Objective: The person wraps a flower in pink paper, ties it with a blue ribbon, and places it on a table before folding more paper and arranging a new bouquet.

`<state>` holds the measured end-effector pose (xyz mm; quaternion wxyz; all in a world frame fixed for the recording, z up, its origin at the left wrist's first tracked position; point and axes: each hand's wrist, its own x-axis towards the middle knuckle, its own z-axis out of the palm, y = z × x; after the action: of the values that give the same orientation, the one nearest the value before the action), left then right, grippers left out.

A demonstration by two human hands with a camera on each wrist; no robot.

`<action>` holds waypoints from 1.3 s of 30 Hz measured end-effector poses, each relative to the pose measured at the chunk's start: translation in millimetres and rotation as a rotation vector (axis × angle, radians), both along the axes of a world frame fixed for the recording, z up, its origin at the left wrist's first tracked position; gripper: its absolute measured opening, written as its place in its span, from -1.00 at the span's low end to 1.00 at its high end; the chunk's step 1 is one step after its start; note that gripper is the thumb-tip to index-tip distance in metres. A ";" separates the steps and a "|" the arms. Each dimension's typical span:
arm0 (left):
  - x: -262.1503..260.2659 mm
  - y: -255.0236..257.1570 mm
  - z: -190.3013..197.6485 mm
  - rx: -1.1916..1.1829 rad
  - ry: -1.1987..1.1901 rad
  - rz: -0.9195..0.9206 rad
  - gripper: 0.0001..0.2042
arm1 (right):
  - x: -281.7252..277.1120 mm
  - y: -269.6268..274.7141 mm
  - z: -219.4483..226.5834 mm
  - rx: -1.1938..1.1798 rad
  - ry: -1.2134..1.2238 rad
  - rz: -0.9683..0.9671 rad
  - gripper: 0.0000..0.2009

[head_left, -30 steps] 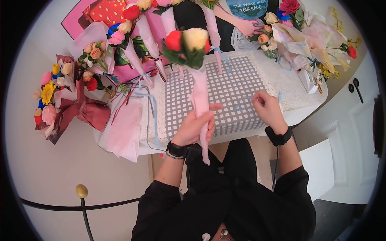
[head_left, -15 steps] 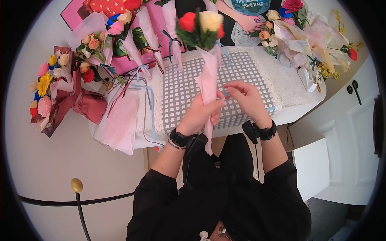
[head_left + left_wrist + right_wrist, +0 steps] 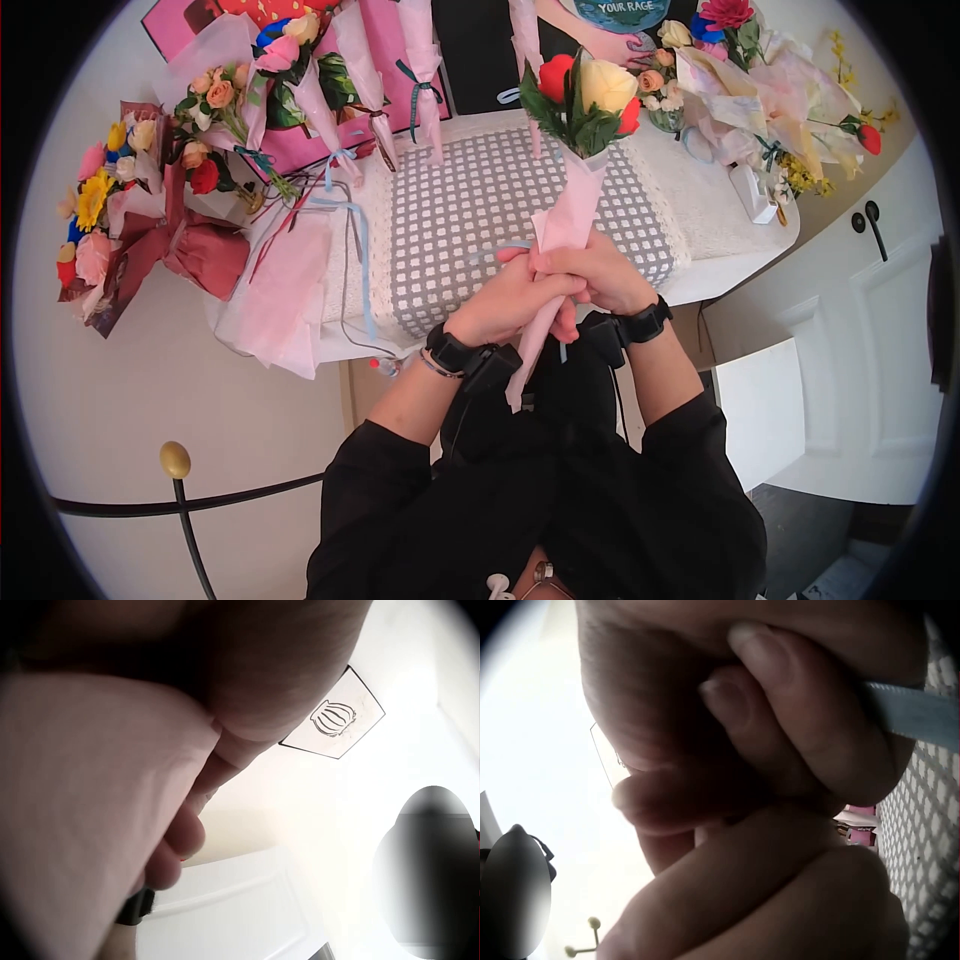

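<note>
A slim bouquet [image 3: 568, 215] in pink paper, with red and cream roses on top, leans right over the table's front edge. My left hand [image 3: 505, 305] grips its wrapped stem; in the left wrist view the pink paper [image 3: 90, 795] runs down beside the palm. My right hand [image 3: 605, 275] is close against the left at the same stem, its thumb across the paper. A light blue ribbon [image 3: 915, 716] comes out of the right hand's curled fingers [image 3: 802, 712] in the right wrist view. The ribbon's path behind the stem is hidden by the hands.
A grey-and-white checked cloth [image 3: 440, 230] covers the table's middle. Several pink-wrapped bouquets [image 3: 420, 60] stand along the back. A larger bouquet in dark red paper [image 3: 180, 225] is at left, near pink paper sheets [image 3: 285, 300] and loose ribbons. More flowers [image 3: 740, 100] and a white box [image 3: 752, 195] are at right.
My right hand has come in from the right to meet the left hand at the stem. The bouquet has moved right and now tilts that way.
</note>
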<state>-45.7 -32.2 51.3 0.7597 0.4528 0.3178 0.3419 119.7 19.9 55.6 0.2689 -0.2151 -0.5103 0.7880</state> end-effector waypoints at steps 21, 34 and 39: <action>-5.6 -18.4 6.6 0.810 0.748 0.771 -0.79 | -18.4 2.0 -20.6 0.013 0.022 -0.463 -0.84; 0.4 -41.0 -41.8 1.254 0.600 0.617 -0.70 | -14.8 -8.3 7.2 -0.057 0.299 -0.463 -0.82; -14.8 -32.8 -61.5 0.806 0.318 0.518 -0.79 | -9.3 -15.1 13.9 -0.074 0.327 -0.414 -0.82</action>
<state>-60.5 -65.0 -10.1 0.3569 0.6628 0.3745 0.5414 110.4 4.8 69.5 0.4953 -0.1943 -0.3761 0.7586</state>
